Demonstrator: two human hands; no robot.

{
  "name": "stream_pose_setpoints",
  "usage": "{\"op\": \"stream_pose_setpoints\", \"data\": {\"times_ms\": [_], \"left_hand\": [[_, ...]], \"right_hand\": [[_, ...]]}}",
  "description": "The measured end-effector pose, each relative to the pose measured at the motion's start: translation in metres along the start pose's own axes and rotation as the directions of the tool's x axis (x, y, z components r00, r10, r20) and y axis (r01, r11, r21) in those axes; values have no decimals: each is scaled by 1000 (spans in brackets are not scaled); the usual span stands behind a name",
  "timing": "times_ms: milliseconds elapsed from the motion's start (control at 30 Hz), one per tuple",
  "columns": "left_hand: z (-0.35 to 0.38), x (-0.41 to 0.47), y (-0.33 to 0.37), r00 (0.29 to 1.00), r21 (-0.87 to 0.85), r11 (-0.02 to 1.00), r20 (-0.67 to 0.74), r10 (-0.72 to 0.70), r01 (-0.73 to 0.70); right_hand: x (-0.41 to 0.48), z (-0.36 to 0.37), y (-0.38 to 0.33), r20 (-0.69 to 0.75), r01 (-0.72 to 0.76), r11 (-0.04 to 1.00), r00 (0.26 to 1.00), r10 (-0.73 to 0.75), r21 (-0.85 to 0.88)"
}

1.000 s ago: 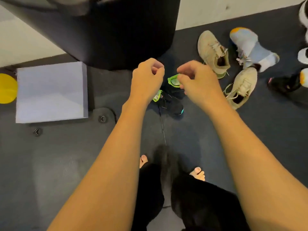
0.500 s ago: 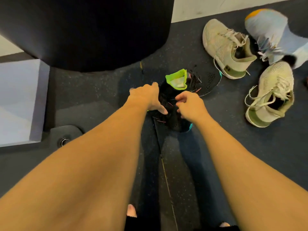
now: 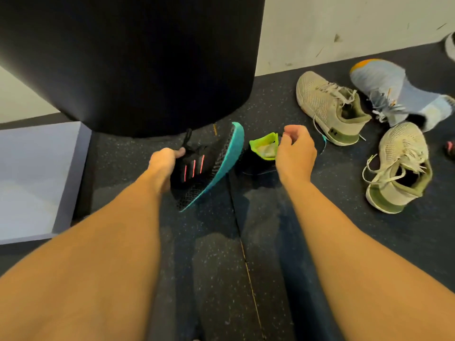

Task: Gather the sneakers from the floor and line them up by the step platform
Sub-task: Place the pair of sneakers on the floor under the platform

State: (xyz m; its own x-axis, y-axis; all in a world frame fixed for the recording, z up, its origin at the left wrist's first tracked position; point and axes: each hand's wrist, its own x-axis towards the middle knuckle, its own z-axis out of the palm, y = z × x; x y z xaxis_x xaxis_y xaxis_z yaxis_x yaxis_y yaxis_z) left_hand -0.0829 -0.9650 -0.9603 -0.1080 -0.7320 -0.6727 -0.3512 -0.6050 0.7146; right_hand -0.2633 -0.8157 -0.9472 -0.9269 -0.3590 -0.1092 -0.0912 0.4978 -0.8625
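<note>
My left hand [image 3: 165, 161] grips a black sneaker [image 3: 204, 166] with a teal sole and pink stripes. The shoe is tipped on its side, sole facing right, and raised off the floor. Just to its right a second black sneaker [image 3: 261, 158] with a lime green collar sits on the floor. My right hand [image 3: 295, 151] has its fingers curled at that collar and pinches its edge. The pale grey step platform [image 3: 37, 180] lies on the floor at the left.
A big black cylinder [image 3: 147, 57] hangs or stands right behind the black sneakers. Two beige sneakers [image 3: 330, 107] [image 3: 398, 168] and a light blue one [image 3: 394, 92] lie at the right near the white wall [image 3: 344, 25]. Dark rubber flooring [image 3: 270, 267] stretches toward me.
My left hand has pulled one black sneaker away to the left and tipped it up, showing its teal sole. My right hand has moved up to the lime collar of the other.
</note>
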Motion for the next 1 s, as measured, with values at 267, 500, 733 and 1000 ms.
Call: {"op": "stream_pose_setpoints", "data": {"times_ms": [267, 500, 733, 1000], "left_hand": [[11, -24, 0, 955, -468, 839, 232, -185, 276], [22, -9, -7, 968, -379, 923, -198, -157, 72], [51, -9, -16, 990, 50, 991, -71, -124, 128], [53, -17, -20, 992, 688, 719, -1, 128, -92]], "right_hand": [[-21, 37, 14, 496, 73, 949, 863, 94, -307], [-16, 36, 36, 511, 55, 899, 837, 195, -434], [-18, 6, 55, 332, 13, 979, 942, 58, -206], [5, -27, 39, 540, -628, 121, 740, 401, 769]]}}
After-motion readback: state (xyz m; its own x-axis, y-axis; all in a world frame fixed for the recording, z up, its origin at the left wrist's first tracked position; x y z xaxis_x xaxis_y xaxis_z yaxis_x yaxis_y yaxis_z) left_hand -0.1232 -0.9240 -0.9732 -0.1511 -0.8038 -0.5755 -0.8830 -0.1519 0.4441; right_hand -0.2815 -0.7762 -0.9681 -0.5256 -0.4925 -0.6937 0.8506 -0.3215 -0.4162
